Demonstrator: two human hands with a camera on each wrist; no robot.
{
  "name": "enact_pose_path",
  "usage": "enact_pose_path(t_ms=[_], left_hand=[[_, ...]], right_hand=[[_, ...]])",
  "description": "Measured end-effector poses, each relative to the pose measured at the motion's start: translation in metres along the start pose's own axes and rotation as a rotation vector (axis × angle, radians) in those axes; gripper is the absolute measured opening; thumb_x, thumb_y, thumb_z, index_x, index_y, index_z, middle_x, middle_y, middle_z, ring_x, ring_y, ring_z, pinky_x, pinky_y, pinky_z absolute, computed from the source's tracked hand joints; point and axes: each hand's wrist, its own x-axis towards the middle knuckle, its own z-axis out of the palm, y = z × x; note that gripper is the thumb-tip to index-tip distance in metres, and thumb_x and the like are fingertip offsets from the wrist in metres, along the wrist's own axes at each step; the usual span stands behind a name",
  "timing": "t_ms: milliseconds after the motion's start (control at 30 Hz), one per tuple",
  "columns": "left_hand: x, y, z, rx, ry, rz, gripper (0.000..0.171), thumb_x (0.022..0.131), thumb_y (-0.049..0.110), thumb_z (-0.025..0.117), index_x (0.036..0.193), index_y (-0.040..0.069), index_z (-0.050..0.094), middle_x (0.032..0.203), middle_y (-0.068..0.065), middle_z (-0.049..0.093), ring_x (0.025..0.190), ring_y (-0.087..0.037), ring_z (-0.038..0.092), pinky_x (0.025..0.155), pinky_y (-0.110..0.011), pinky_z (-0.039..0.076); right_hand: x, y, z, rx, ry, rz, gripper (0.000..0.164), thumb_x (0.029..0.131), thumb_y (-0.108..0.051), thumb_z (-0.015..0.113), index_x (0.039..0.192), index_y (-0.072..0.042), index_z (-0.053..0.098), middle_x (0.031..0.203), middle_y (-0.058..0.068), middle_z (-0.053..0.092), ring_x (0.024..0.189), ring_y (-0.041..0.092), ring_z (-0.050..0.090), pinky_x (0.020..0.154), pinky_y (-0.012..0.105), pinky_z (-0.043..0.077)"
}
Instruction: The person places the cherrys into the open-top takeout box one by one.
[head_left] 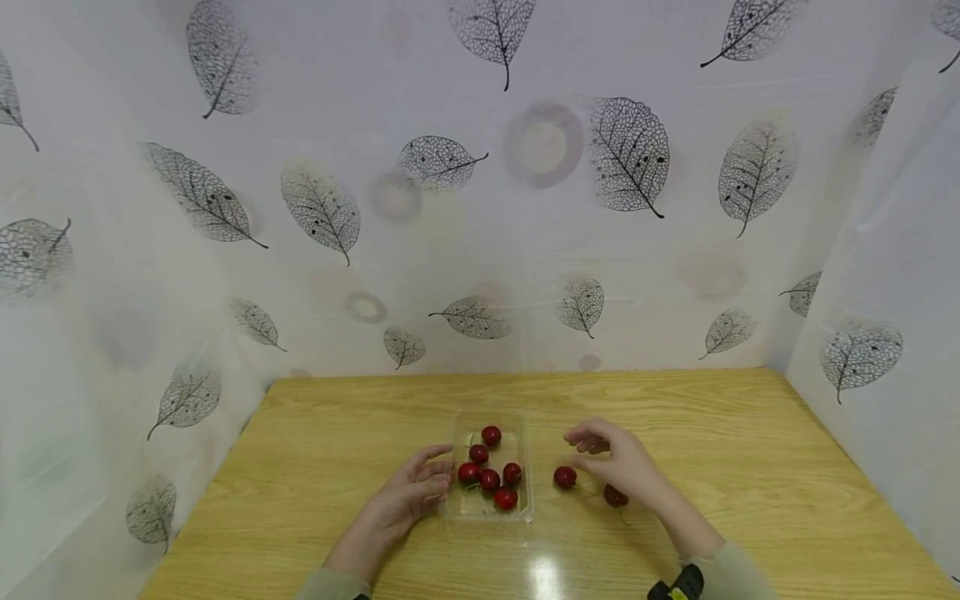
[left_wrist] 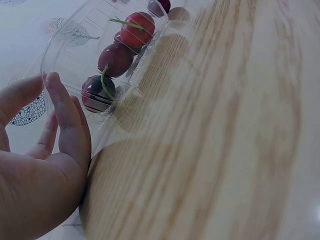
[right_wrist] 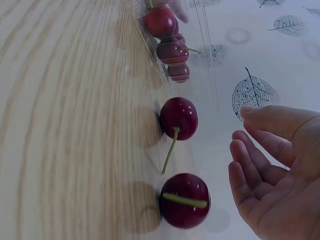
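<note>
A clear plastic box (head_left: pixel 531 500) stands on the wooden table with several red cherries (head_left: pixel 489 480) inside. My left hand (head_left: pixel 411 497) is at the left side of this box, its fingertips right at the rim; the left wrist view shows the fingers (left_wrist: pixel 67 107) against the clear wall. To the right of the box, two dark cherries with green stems lie on the table, a nearer-to-box cherry (head_left: pixel 565 477) and a second cherry (head_left: pixel 615 496). Over them hovers my right hand (head_left: pixel 621 460), fingers loosely bent and nothing between them. In the right wrist view the hand (right_wrist: pixel 280 165) is apart from both cherries.
The wooden table (head_left: pixel 337 433) meets a pale curtain (head_left: pixel 480 233) with a leaf print at its back and sides. A dark band (head_left: pixel 678 583) is on the right wrist, by the sleeve (head_left: pixel 738 575).
</note>
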Motion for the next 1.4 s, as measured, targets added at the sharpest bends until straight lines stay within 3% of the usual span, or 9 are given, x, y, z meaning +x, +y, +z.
enact_pose_path(t_ms=[400, 800, 1067, 1400], left_hand=[[0.000, 0.000, 0.000, -0.001, 0.010, -0.001, 0.070, 0.102, -0.001, 0.063, 0.163, 0.001, 0.030, 0.129, -0.001, 0.058, 0.110, -0.008, 0.062, 0.089, -0.018, 0.057], [0.000, 0.000, 0.000, 0.003, 0.011, 0.003, 0.069, 0.101, -0.002, 0.063, 0.163, 0.001, 0.031, 0.127, 0.000, 0.058, 0.110, -0.008, 0.062, 0.088, -0.018, 0.057], [0.000, 0.000, 0.000, 0.004, 0.009, 0.002, 0.069, 0.101, 0.000, 0.064, 0.163, 0.002, 0.032, 0.128, -0.001, 0.057, 0.111, -0.008, 0.061, 0.088, -0.019, 0.057], [0.001, -0.001, -0.001, 0.010, 0.007, 0.001, 0.069, 0.102, 0.000, 0.063, 0.163, 0.002, 0.031, 0.130, -0.002, 0.056, 0.112, -0.009, 0.061, 0.088, -0.019, 0.057]], right_hand=[[-0.014, 0.008, -0.014, -0.029, 0.039, 0.016, 0.027, 0.091, -0.006, 0.081, 0.116, 0.000, 0.073, 0.111, 0.018, 0.075, 0.095, 0.021, 0.071, 0.087, 0.030, 0.061], [-0.027, 0.028, -0.019, -0.043, 0.051, 0.061, 0.024, 0.091, -0.005, 0.081, 0.113, -0.001, 0.074, 0.109, 0.016, 0.076, 0.091, 0.004, 0.067, 0.084, 0.025, 0.060], [-0.036, 0.032, -0.022, -0.019, 0.008, 0.125, 0.026, 0.094, -0.009, 0.080, 0.118, -0.001, 0.073, 0.111, 0.012, 0.075, 0.092, 0.001, 0.065, 0.082, 0.023, 0.059], [-0.044, 0.037, -0.023, 0.033, -0.025, 0.141, 0.031, 0.095, -0.012, 0.079, 0.122, 0.002, 0.071, 0.109, 0.013, 0.075, 0.090, -0.004, 0.062, 0.080, 0.021, 0.058]])
